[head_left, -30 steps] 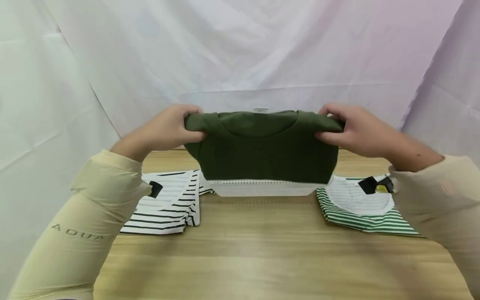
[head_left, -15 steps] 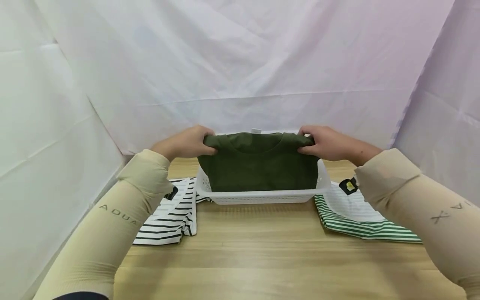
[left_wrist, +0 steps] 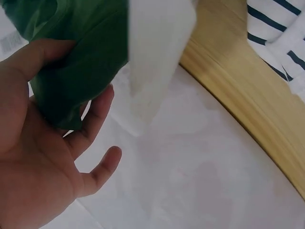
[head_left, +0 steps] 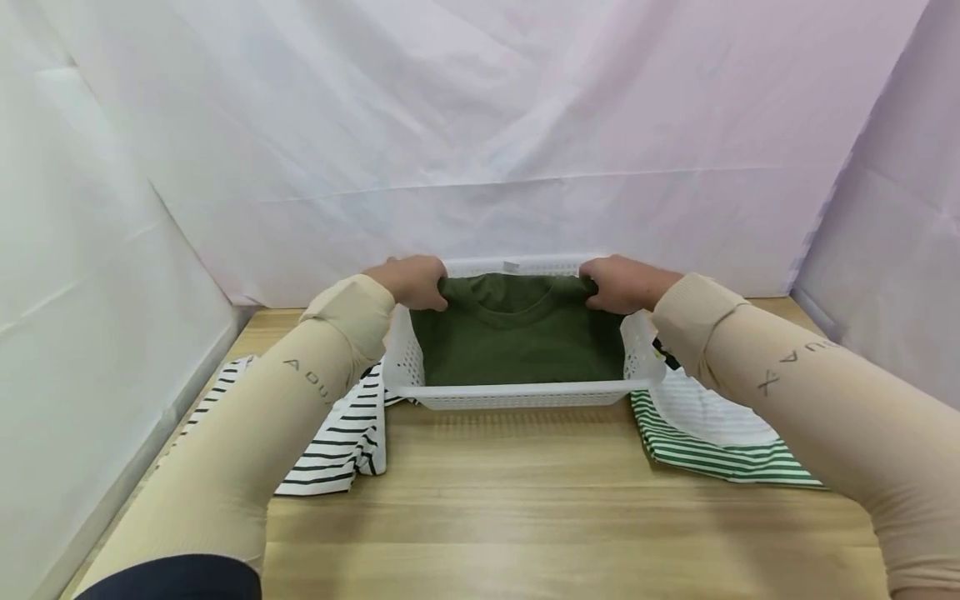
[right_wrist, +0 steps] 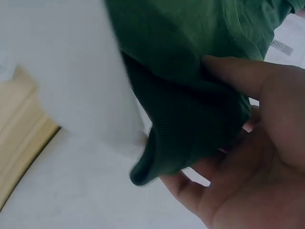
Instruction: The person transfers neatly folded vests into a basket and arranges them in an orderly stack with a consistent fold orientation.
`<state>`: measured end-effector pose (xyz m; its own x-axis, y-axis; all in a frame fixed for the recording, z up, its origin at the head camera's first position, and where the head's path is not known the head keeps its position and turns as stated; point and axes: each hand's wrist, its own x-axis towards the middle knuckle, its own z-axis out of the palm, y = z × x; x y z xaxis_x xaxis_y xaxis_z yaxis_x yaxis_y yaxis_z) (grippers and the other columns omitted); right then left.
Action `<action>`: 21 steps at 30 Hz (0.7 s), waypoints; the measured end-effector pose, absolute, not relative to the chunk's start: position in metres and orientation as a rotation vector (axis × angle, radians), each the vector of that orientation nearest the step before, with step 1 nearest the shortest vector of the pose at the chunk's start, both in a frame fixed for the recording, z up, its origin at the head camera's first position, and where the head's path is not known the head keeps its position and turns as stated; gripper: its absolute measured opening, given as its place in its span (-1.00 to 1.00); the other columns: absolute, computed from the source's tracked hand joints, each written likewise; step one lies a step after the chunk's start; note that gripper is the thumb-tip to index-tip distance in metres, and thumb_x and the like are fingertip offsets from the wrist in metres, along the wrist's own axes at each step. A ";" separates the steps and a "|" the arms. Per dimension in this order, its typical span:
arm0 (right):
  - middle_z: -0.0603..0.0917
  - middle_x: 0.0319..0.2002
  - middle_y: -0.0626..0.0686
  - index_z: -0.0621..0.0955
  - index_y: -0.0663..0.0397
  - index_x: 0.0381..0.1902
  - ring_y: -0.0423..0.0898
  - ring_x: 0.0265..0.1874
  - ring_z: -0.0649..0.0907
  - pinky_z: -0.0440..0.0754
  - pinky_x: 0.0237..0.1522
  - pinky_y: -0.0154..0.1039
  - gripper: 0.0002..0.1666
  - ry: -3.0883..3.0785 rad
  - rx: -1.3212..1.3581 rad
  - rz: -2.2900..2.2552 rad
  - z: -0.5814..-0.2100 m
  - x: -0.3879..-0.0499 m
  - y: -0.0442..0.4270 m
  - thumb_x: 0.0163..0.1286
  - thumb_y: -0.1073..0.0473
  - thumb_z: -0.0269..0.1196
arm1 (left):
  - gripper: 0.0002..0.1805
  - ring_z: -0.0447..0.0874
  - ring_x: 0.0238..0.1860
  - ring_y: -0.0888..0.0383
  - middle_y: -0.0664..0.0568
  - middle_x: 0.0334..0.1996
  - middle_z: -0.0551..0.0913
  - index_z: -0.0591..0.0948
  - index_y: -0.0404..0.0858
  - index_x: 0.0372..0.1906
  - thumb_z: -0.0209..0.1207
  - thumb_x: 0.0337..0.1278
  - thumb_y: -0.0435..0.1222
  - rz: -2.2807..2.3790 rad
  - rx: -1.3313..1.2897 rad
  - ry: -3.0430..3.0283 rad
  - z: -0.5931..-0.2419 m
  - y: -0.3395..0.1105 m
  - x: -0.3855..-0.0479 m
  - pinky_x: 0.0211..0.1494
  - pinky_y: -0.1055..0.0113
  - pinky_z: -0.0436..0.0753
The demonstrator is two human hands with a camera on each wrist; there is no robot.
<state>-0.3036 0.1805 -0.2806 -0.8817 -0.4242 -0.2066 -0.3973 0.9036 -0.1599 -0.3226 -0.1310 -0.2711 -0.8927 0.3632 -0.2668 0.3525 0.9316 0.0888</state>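
Note:
A dark green T-shirt (head_left: pixel 517 346), folded with its neckline toward the back, lies within a white perforated plastic basket (head_left: pixel 525 392). My left hand (head_left: pixel 417 282) pinches its left shoulder; in the left wrist view the thumb presses on the green fabric (left_wrist: pixel 90 57) with fingers beneath it. At the opposite shoulder my right hand (head_left: pixel 621 283) pinches the shirt the same way. The right wrist view shows the thumb on top of the cloth (right_wrist: pixel 186 105) and a sleeve edge hanging down. How much of the shirt touches the basket's floor is hidden.
Left of the basket lies a white shirt with black stripes (head_left: pixel 341 442), partly under my left arm. A green-and-white striped shirt (head_left: pixel 720 442) lies on the right. The wooden table (head_left: pixel 510 500) ends at a white curtain (head_left: pixel 487 125) behind the basket.
Both hands have moved forward and down with the green T-shirt, from above and in front of the basket into it. The hands are closer together in view, and more of the basket shows.

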 end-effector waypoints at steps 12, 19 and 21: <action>0.66 -0.11 0.19 0.57 0.22 0.10 0.11 -0.16 0.64 0.56 -0.04 0.14 -0.70 2.793 -0.646 0.222 -0.271 -0.294 0.163 0.46 0.24 0.19 | -0.81 0.67 -0.11 -0.06 -0.04 -0.33 0.69 0.60 -0.20 -0.12 0.22 0.33 -0.18 -0.292 0.555 2.868 -0.297 -0.121 -0.317 0.52 -0.34 -0.05; 0.58 0.14 0.31 0.51 0.23 0.27 0.29 0.14 0.55 0.56 0.11 0.20 -0.49 2.773 -0.754 0.436 -0.275 -0.274 0.158 0.42 0.18 0.26 | -0.45 0.53 0.22 -0.20 -0.20 0.16 0.59 0.46 -0.26 0.31 0.23 0.29 -0.15 -0.467 0.622 2.958 -0.295 -0.119 -0.305 0.40 -0.28 0.26; 0.53 0.25 0.32 0.45 0.24 0.35 0.29 0.24 0.52 0.53 0.19 0.18 -0.43 2.677 -0.773 0.384 -0.278 -0.267 0.152 0.45 0.14 0.23 | -0.47 0.51 0.24 -0.20 -0.21 0.17 0.58 0.47 -0.25 0.32 0.21 0.32 -0.15 -0.504 0.686 2.966 -0.294 -0.118 -0.300 0.37 -0.24 0.33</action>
<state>-0.2675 0.1522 -0.2784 -0.7994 -0.4651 -0.3802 -0.5531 0.8168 0.1639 -0.3000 -0.1182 -0.2942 -0.8996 0.4180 -0.1266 0.4363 0.8477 -0.3016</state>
